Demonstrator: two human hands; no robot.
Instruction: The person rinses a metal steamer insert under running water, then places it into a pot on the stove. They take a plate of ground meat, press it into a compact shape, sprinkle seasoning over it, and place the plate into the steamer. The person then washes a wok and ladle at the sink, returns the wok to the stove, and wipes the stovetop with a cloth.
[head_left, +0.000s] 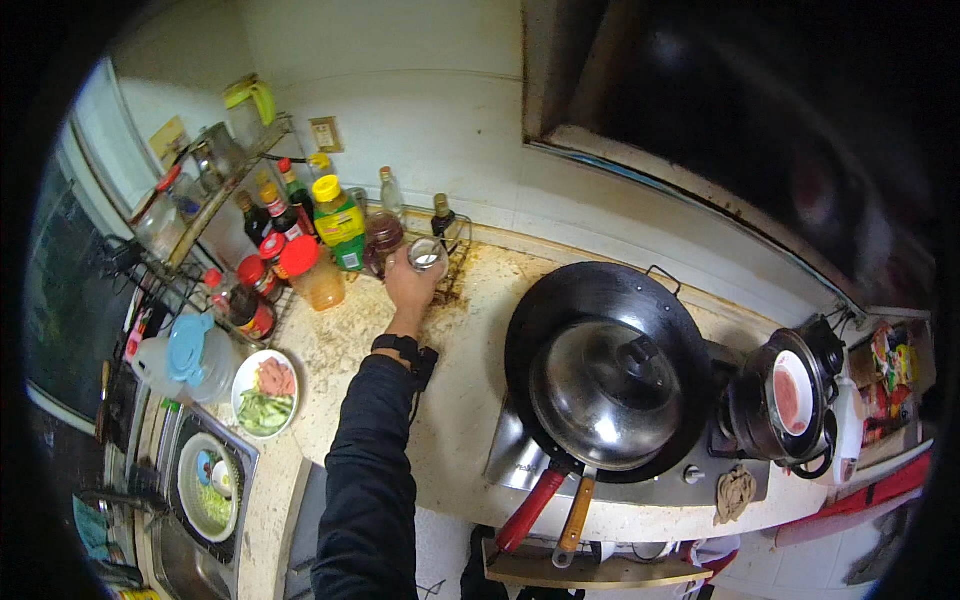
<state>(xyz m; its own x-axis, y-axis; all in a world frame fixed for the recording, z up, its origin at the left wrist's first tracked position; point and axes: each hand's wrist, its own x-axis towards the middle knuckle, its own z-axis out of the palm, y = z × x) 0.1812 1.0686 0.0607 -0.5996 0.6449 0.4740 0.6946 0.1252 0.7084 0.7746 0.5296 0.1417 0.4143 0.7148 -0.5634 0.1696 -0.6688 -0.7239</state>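
Note:
My left hand (412, 286) reaches to the back of the counter, its fingers around a small open glass jar (427, 256). White contents and what looks like a spoon handle show inside it. Touching or just left of my fingers is a jar with dark reddish contents (383, 234). A green and yellow bottle with a yellow cap (339, 225) stands further left. Behind my hand are a clear glass bottle (391, 196) and a small dark bottle (443, 217). My right hand is out of view.
A black wok (540, 315) with a domed metal lid (607, 390) sits on the gas stove (517, 450). A pot (757, 420) bears a white dish. The bowl of sliced food (264, 394) stands beside the sink (196, 559). A range hood (675, 187) overhangs the right.

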